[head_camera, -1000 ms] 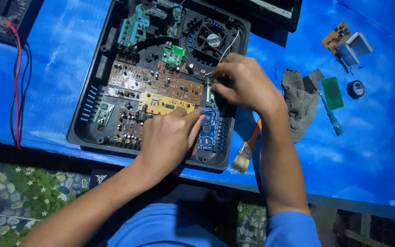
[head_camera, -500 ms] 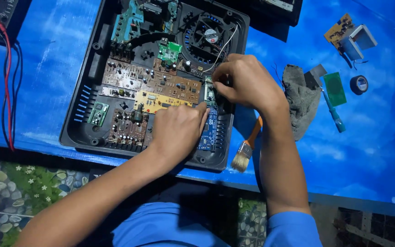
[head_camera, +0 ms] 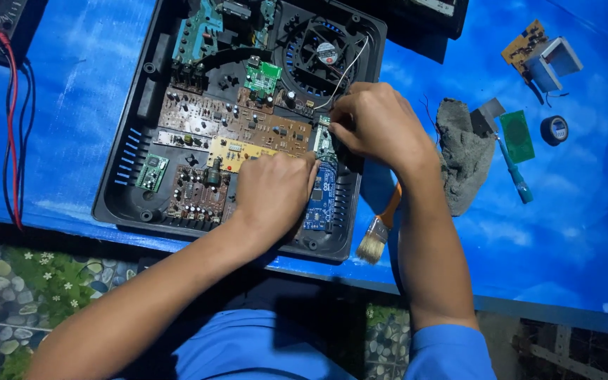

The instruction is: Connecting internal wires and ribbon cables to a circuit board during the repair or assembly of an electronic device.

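Blue cloth covers the table [head_camera: 585,239] I look down on. On it lies the black housing [head_camera: 124,176], open, full of circuit boards. My left hand [head_camera: 272,193] rests curled, palm down, beside the blue board [head_camera: 323,197]; whether it grips anything I cannot tell. My right hand [head_camera: 374,123] pinches the small green board [head_camera: 323,141] just above the blue one. A paintbrush [head_camera: 378,232] lies beside the housing.

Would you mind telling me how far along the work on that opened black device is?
Done: the black casing lies open, boards and fan exposed. In hand: left hand and right hand press around the small green board above the blue board. Left: the casing has no cover on; paintbrush idle.
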